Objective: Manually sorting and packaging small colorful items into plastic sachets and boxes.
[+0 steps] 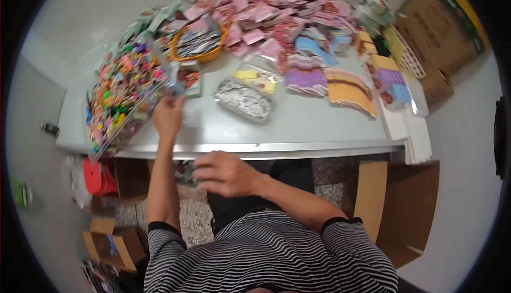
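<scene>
My left hand [169,116] reaches over the left part of the table, fingers pinched together. At its fingertips is a blurred, see-through bluish piece [174,80] whose kind I cannot make out. Just beyond lies a small stack of printed cards [191,80], and to the left spreads a heap of small colourful trinkets [125,88] in clear plastic. My right hand [226,173] hovers before the table's front edge, smeared by motion, its fingers loosely bent and apart with nothing visible in them. A clear tray [242,98] holding silvery patterned and yellow pieces lies at mid-table.
A yellow basket [198,53] of packets stands behind. Pink packets [277,11] pile up along the back. Purple [306,75] and orange card stacks [350,88] lie to the right. Open cardboard boxes [404,208] and a red stool [98,177] stand below the table [229,133].
</scene>
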